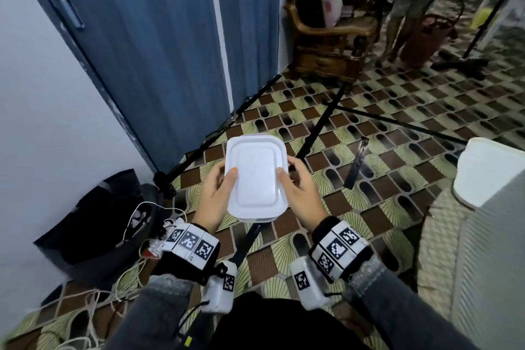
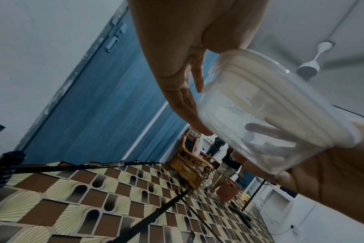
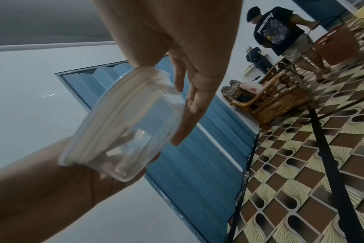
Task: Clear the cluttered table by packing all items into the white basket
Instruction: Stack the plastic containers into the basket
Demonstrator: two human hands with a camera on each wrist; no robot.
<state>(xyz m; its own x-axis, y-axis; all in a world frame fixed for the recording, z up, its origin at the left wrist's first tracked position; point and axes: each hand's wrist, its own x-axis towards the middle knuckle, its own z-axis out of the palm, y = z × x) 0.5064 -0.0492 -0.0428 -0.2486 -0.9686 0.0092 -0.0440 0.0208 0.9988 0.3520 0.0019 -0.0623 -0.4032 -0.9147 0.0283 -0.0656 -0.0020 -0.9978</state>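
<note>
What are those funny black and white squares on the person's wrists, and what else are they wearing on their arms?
Both hands, left hand and right hand, are bare. Each wrist has a black band carrying white blocks printed with black-and-white square code markers. A small white box with another marker and a thin cable hangs under each wrist. The sleeves are grey denim.

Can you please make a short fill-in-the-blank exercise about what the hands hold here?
1. The container is held by ____ hands.
2. Its lid is ____ in colour.
3. Seen from the left wrist, its body is ____, not solid.
4. The left hand has its ____ on top of the lid.

Missing words: both; white; clear; thumb
</note>
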